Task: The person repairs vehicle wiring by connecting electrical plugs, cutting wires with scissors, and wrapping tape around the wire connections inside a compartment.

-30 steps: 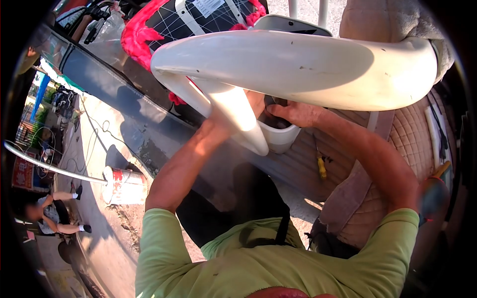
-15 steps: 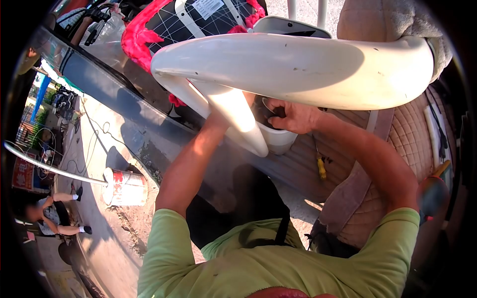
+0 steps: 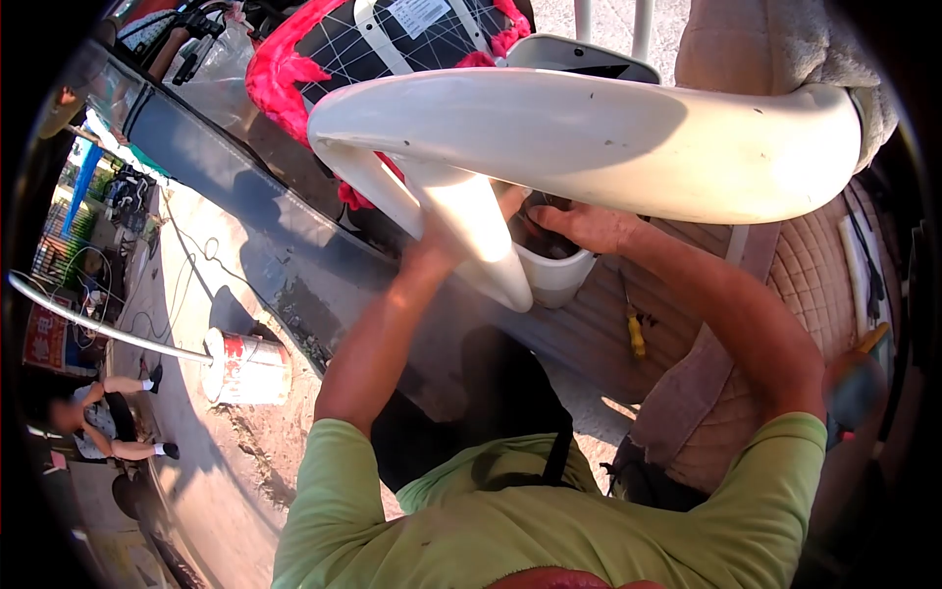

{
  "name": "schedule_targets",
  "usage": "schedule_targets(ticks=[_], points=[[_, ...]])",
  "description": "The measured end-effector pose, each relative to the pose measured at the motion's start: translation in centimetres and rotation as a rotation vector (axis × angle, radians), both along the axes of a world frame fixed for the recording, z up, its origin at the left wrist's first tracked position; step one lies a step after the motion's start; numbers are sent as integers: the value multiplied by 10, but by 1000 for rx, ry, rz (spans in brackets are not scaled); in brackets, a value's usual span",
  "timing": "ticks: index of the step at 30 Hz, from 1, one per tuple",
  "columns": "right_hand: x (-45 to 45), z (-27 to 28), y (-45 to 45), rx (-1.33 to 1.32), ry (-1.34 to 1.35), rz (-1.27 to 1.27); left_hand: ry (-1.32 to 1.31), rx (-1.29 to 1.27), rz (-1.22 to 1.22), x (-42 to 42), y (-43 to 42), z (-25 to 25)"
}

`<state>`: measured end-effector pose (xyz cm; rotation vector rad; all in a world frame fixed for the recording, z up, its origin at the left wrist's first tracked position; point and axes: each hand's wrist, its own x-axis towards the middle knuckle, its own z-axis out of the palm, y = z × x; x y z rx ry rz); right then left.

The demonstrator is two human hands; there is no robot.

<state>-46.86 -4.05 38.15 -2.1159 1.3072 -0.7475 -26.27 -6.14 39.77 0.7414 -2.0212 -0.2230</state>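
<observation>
A large white curved tube frame [image 3: 491, 128] stretches across the view, with a slanting white post [image 3: 471, 226] below it. Beside the post is a white cup-shaped holder [image 3: 557, 280] with a dark interior. My right hand [image 3: 584, 228] reaches over its rim; the thumb shows, but the other fingers are mostly down inside. My left hand [image 3: 435, 245] passes behind the post, and a bit of it shows on the far side near the holder's opening. The post hides most of its fingers. What either hand touches inside is too dark to make out.
A yellow-handled screwdriver [image 3: 636, 336] lies on the quilted brown cover [image 3: 807, 280]. Behind the frame is a black meshed panel [image 3: 343, 54] with red plush edging [image 3: 270, 74]. A white bucket [image 3: 253, 368] with a pole stands left, near a seated person [image 3: 103, 422].
My right thumb has moved from a bent, pinching pose to lying straighter over the holder's opening. The white frame appears slightly further right and lower.
</observation>
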Motion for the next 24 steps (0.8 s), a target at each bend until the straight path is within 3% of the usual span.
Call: schedule_targets(ticks=[4,12,17,22,24], points=[[1,-11,0,-189,-63,-21,19,112,1,3,-19,-32],[-3,-8,0,-269,-20,62,143,215,-30,4,-24,-39],[-2,-4,-6,145,-148,99,357,371,-95,11,-42,-51],[0,-11,-8,16,-210,-18,346,417,-155,7,-26,-39],[3,-16,-10,-181,-275,-76,272,405,-172,-5,-9,-30]])
